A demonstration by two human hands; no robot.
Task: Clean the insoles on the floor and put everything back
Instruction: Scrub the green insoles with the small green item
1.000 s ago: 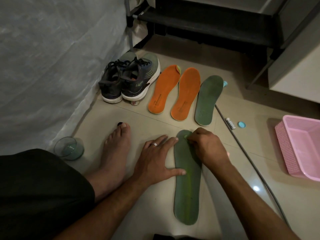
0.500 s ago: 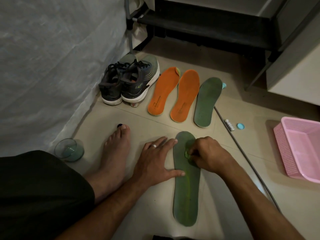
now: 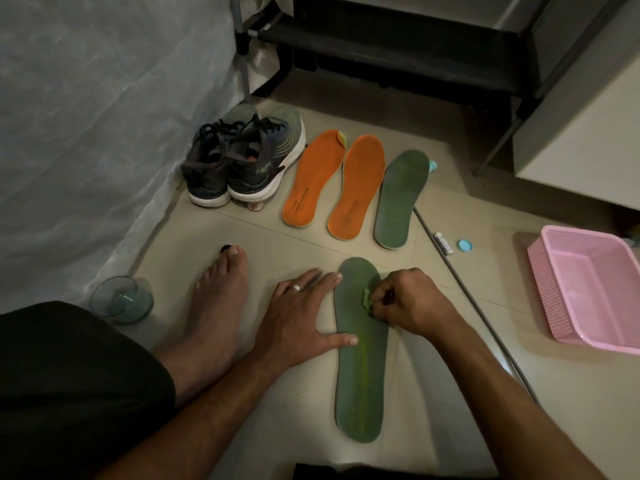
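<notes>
1. The right hand (image 3: 403,303) has slid down the near green insole (image 3: 362,368), from its toe end a second ago to a spot lower on the forefoot, over the insole's right edge.
2. The small green scrubbing piece (image 3: 367,301) pinched in its fingers, a second ago barely visible at the toe, now shows at the fingertips further down the insole.
3. More of the insole's toe is uncovered.

hands (image 3: 349,313) on green insole (image 3: 362,382), floor
</notes>
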